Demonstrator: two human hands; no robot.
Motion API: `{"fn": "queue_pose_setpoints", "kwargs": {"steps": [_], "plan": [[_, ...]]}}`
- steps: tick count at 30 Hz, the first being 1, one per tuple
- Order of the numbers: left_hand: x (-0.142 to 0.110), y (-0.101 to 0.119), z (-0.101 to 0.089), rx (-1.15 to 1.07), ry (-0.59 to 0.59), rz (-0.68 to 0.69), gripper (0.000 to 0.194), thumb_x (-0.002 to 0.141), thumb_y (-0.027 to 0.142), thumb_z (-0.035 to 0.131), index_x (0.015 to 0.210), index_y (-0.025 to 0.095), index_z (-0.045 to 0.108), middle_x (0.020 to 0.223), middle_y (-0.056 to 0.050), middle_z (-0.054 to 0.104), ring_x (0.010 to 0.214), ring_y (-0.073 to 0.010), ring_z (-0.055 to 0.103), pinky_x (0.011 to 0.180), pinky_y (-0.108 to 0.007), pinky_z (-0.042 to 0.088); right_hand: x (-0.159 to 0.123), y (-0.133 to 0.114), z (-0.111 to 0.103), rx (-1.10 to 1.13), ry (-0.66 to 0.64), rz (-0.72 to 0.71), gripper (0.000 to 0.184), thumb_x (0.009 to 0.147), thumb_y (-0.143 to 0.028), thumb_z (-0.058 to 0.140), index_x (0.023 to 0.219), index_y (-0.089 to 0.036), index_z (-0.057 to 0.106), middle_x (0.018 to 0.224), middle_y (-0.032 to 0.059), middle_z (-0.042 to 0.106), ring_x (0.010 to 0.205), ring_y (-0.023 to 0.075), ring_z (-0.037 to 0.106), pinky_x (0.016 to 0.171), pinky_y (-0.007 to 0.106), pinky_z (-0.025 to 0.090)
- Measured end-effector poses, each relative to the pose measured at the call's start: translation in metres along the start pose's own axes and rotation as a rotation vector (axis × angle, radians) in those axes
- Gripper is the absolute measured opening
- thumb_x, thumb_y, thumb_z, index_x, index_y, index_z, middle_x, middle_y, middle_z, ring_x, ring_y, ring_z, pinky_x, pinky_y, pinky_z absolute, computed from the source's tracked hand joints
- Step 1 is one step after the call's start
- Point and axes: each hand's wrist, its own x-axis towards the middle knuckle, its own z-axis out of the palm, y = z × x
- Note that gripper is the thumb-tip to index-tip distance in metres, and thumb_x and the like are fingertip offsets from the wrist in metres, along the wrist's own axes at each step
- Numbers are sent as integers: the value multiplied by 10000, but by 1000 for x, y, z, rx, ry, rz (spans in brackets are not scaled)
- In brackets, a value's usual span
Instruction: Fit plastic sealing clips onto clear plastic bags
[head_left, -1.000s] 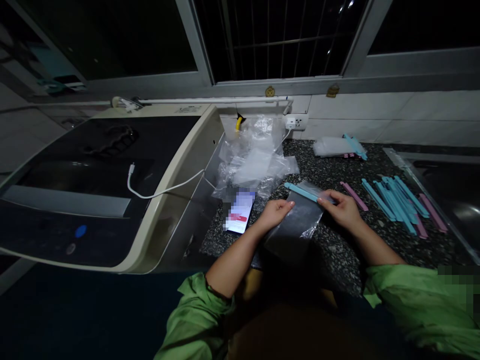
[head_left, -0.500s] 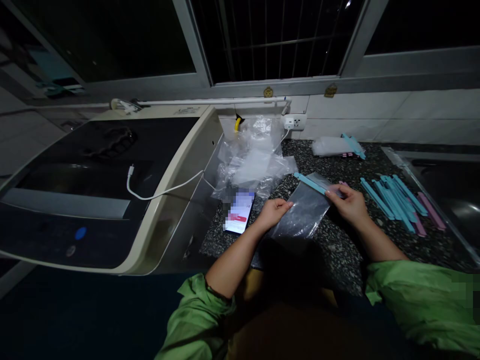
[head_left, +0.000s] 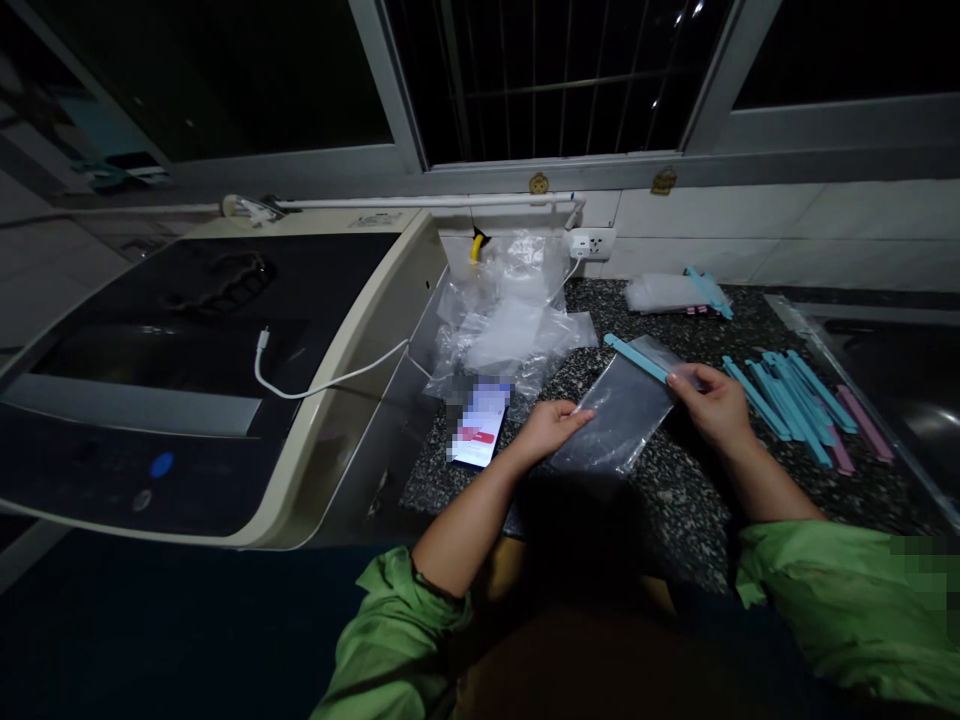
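A clear plastic bag (head_left: 619, 425) hangs tilted between my hands over the speckled counter. My left hand (head_left: 553, 430) pinches its left edge between thumb and fingers. Along the bag's top edge lies a light-blue bag clip (head_left: 637, 357), its left end sticking out past the bag. My right hand (head_left: 709, 400) is closed on the clip's right end, at the bag's corner; the fingertips partly hide that end. To the right of this hand, several more light-blue clips (head_left: 799, 405) lie in a loose pile, with pink clips (head_left: 866, 425) beside and under them.
A lit phone (head_left: 484, 425) lies left of my left hand. Crumpled clear bags (head_left: 517, 310) are heaped behind it. A bundle of bags with clips (head_left: 667, 293) lies at the back. A washing machine (head_left: 300, 330) with a white cable stands left; a sink (head_left: 915, 390) is right.
Both hands have shifted slightly to the right, carrying the bag and the light-blue clip with them. The clip's left end now sits a little farther right.
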Motion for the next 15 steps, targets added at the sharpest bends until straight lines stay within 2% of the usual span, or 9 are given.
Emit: {"fn": "queue_pose_setpoints", "kwargs": {"steps": [3, 6, 10, 15], "plan": [[-1, 0, -1, 29, -42, 23, 541, 591, 679, 560, 553, 139, 555, 500, 37, 441, 500, -79, 370, 487, -220, 252, -1, -3, 0, 10, -43, -15, 299, 648, -502, 633, 721, -213, 648, 738, 33, 659, 722, 210, 595, 697, 355, 478], [-1, 1, -1, 24, -38, 68, 517, 594, 647, 589, 605, 130, 597, 537, 28, 484, 541, -90, 410, 523, -222, 297, -5, -10, 4, 18, -179, 2, 330, 615, -530, 653, 695, -210, 648, 707, 28, 655, 709, 207, 595, 690, 347, 476], [1, 4, 0, -104, -4, 77, 540, 539, 647, 641, 688, 128, 625, 604, 15, 550, 597, -106, 469, 584, -229, 364, -15, -19, 15, 27, -371, 37, 383, 617, -569, 645, 709, -198, 656, 682, 21, 654, 644, 184, 581, 632, 314, 468], [5, 4, 0, -215, 24, 88, 527, 488, 618, 702, 670, 131, 619, 655, -4, 600, 660, -134, 522, 668, -262, 419, -23, -23, 27, 24, -479, 42, 428, 610, -603, 639, 706, -186, 660, 697, 32, 664, 656, 184, 580, 632, 299, 459]]}}
